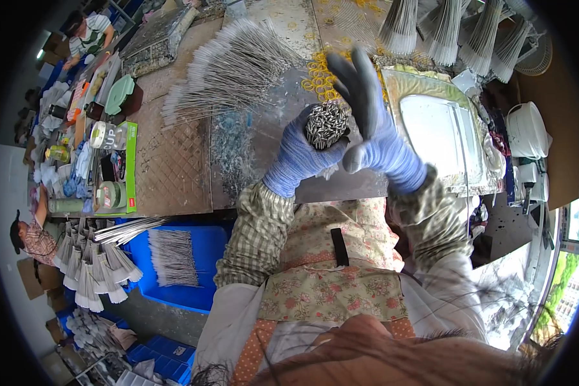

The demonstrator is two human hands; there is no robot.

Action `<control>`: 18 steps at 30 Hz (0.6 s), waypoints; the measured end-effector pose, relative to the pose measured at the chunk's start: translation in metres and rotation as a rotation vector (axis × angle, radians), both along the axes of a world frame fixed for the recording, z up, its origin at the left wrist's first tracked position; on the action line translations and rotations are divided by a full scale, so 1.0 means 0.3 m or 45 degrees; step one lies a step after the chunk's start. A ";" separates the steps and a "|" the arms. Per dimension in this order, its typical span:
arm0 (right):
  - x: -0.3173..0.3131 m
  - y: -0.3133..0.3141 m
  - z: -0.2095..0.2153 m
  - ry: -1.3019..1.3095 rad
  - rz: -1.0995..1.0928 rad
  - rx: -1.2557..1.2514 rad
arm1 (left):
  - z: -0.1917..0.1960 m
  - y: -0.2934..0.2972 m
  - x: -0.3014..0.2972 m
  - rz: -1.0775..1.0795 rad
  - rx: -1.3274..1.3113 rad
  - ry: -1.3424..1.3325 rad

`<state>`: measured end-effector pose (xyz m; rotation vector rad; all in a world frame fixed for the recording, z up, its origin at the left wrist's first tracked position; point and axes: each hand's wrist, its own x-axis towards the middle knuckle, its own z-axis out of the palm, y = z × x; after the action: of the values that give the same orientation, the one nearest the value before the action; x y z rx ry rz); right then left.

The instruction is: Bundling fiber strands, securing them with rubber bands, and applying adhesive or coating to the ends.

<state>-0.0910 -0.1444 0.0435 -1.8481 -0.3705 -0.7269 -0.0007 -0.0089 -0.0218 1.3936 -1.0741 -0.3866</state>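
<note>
Head view: left hand (299, 157) grips bundle of thin sticks (326, 125) end-on, above the workbench (174, 174). Right hand (373, 128) touches bundle's side, fingers spread open. Loose sticks (228, 71) fanned on bench, yellow rubber bands (318, 77) just beyond.

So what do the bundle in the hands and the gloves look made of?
Bundle of thin sticks: probably plastic-coated or paper-wrapped rods, matte, with grey-and-white striped ends; hard to tell. Gloves on left hand and right hand: blue knit fabric with a grey, rubbery-looking coating on palms and fingers.
</note>
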 end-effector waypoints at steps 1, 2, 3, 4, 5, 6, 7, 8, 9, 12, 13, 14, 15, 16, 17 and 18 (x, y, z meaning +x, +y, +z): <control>-0.018 -0.001 -0.117 -0.021 -0.050 0.056 | 0.022 -0.011 -0.015 -0.018 0.033 0.108; -0.060 0.087 -0.144 0.307 0.037 0.497 | 0.010 0.005 -0.017 -0.038 -0.014 0.223; -0.071 0.137 -0.239 0.394 0.041 0.681 | 0.014 0.003 -0.016 0.037 -0.015 0.056; -0.054 0.163 -0.288 0.458 0.103 0.682 | 0.035 0.001 -0.029 0.017 -0.050 0.114; -0.048 0.161 -0.373 0.448 0.105 0.681 | 0.055 0.005 -0.041 0.009 -0.081 0.165; -0.039 0.168 -0.459 0.492 -0.108 0.449 | 0.063 0.017 -0.041 0.022 -0.079 0.150; -0.029 0.170 -0.473 0.530 -0.339 0.214 | 0.063 0.014 -0.037 0.034 -0.087 0.186; -0.030 0.165 -0.484 0.517 -0.345 0.215 | 0.065 0.010 -0.033 0.044 -0.096 0.223; -0.032 0.164 -0.464 0.552 -0.294 0.307 | 0.076 0.008 -0.025 0.024 -0.098 0.219; -0.054 0.124 -0.403 0.466 -0.372 0.184 | 0.168 0.002 -0.066 0.085 -0.266 0.081; -0.073 0.117 -0.382 0.356 -0.468 -0.041 | 0.167 0.003 -0.091 0.062 -0.262 0.095; -0.093 0.121 -0.358 0.353 -0.563 -0.021 | 0.167 0.004 -0.112 0.078 -0.228 0.071; -0.108 0.126 -0.387 0.352 -0.593 -0.019 | 0.176 -0.004 -0.115 0.089 -0.199 0.036; -0.108 0.139 -0.450 0.418 -0.462 0.190 | 0.068 -0.015 -0.078 0.098 -0.107 -0.110; -0.118 0.140 -0.495 0.483 -0.359 0.407 | 0.074 -0.021 -0.077 0.040 -0.116 -0.108; -0.096 0.170 -0.339 0.402 0.009 0.959 | 0.081 0.004 -0.078 0.008 -0.146 -0.022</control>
<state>-0.1199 -0.0934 -0.0580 -1.2084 0.1027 -0.4634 -0.0241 -0.0077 0.0026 1.3006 -1.0890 -0.3045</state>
